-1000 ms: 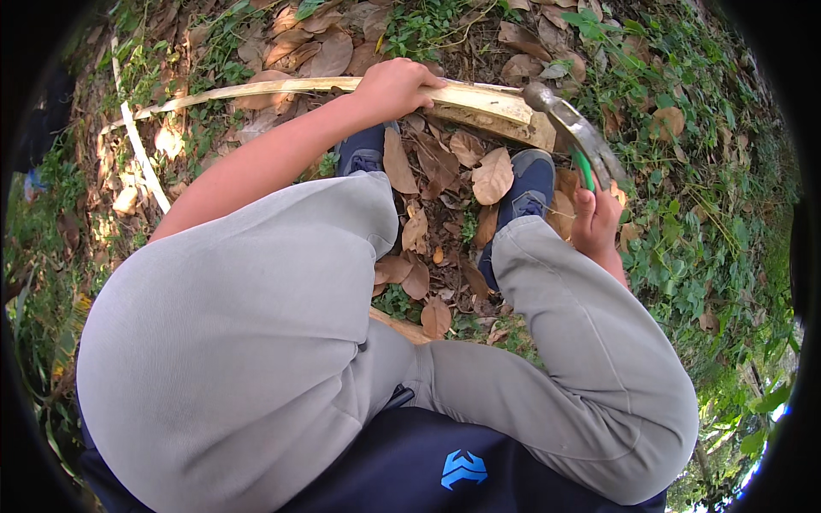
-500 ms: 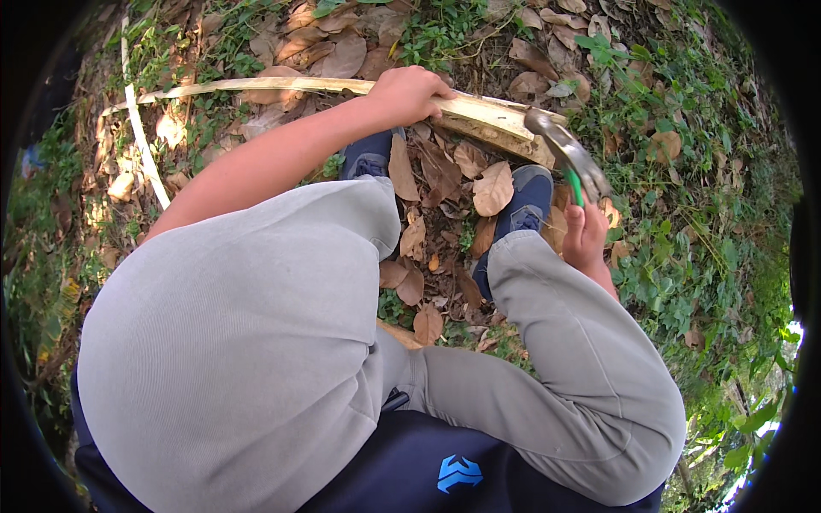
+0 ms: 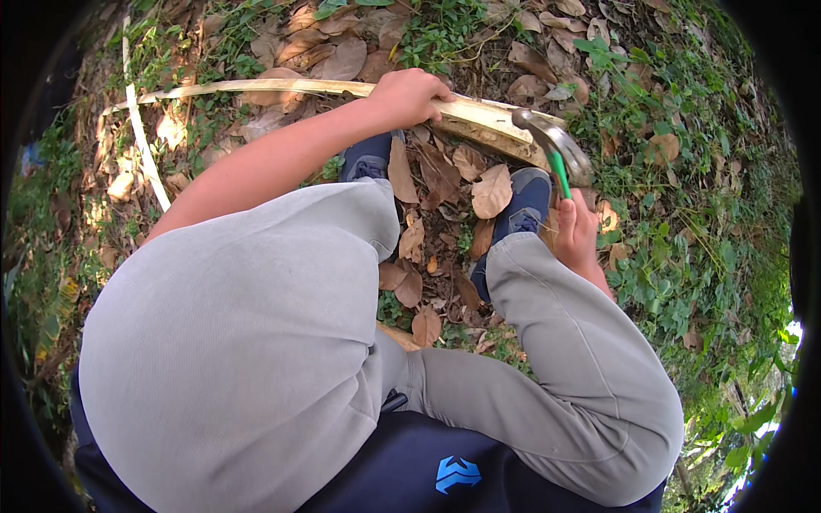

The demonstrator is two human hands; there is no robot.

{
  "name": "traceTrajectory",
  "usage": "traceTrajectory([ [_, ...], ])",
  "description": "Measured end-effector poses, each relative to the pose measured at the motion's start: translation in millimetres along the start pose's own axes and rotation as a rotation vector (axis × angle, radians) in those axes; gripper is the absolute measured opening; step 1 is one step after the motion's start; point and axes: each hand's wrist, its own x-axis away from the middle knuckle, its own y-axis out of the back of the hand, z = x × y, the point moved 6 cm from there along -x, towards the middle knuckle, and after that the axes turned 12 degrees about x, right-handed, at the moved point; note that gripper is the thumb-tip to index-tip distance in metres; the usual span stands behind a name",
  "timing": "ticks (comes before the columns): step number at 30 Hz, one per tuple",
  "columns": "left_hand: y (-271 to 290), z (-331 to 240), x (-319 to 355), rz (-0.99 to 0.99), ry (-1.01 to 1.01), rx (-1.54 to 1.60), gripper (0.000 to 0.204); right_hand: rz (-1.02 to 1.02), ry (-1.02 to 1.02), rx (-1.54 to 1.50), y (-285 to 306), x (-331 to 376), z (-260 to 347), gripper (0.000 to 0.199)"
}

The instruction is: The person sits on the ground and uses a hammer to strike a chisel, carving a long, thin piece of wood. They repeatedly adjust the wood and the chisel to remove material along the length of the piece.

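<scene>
My left hand (image 3: 409,96) is closed over a long, pale wooden strip (image 3: 282,85) where it meets a thicker piece of wood (image 3: 487,130). Both pieces lie across the ground beyond my shoes, and the strip runs far out to the left. My right hand (image 3: 577,229) is wrapped around the green handle of a claw hammer (image 3: 554,141). The metal head is at the right end of the wood; whether it touches the surface I cannot tell. A small dark mark shows on the wood left of the head.
Dry brown leaves (image 3: 492,190) and green weeds (image 3: 676,256) cover the ground. Another thin pale strip (image 3: 144,141) crosses the long one at the far left. My blue shoes (image 3: 523,198) stand close to the wood, with my grey-trousered knees bent.
The hammer has moved a little to the left along the wood, with my right hand following slightly. My left hand and the wood have hardly shifted.
</scene>
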Motion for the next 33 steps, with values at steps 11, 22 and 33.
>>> traceTrajectory([
  [11,2.9,0.0,0.9,-0.009,-0.028,-0.001,0.042,-0.279,0.151,-0.039,26.3,-1.4,11.2,0.054],
  [22,2.6,4.3,1.0,0.002,0.02,0.016,0.043,-0.126,0.056,0.012,20.9,8.5,14.5,0.04],
  [33,2.0,0.7,0.3,-0.004,0.004,0.028,0.042,-0.007,0.004,0.11,-1.8,19.6,2.3,0.034],
])
